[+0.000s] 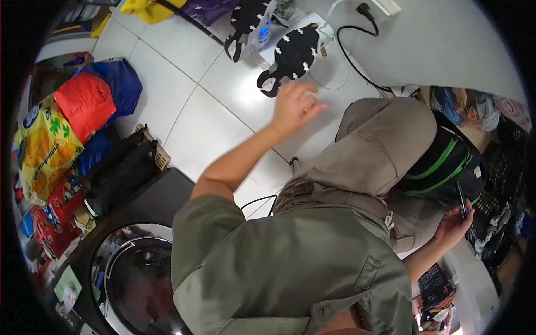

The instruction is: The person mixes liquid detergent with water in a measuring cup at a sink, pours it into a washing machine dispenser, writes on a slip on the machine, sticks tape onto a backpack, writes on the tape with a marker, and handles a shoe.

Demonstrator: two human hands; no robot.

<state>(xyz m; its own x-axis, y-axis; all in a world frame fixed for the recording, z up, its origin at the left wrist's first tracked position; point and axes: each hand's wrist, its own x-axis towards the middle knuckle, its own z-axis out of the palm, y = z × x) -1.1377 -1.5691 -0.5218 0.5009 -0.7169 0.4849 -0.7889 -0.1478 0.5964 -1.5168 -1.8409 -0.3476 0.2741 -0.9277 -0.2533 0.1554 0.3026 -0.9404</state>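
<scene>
My left hand (296, 107) is raised over the white floor, fingers loosely curved and apart, with nothing seen in it. Just beyond it lies a black animal-shaped fabric piece (296, 53) with white bow-like marks and a pale face; I cannot tell whether they touch. A similar black piece (248, 17) lies behind, beside a pale device (262, 36) with a lit blue display. Low on the right, my right hand (453, 226) is closed around a slim black object (462, 200), like a pen or a phone seen edge-on. Near it is a black bag (446, 162) with green stripes.
A front-loading machine (142, 285) with a round glass door stands at lower left. Yellow, red and blue bags (86, 103) are piled at left. A black power cord (357, 61) runs along the white surface at upper right. Shelves with clutter line the right.
</scene>
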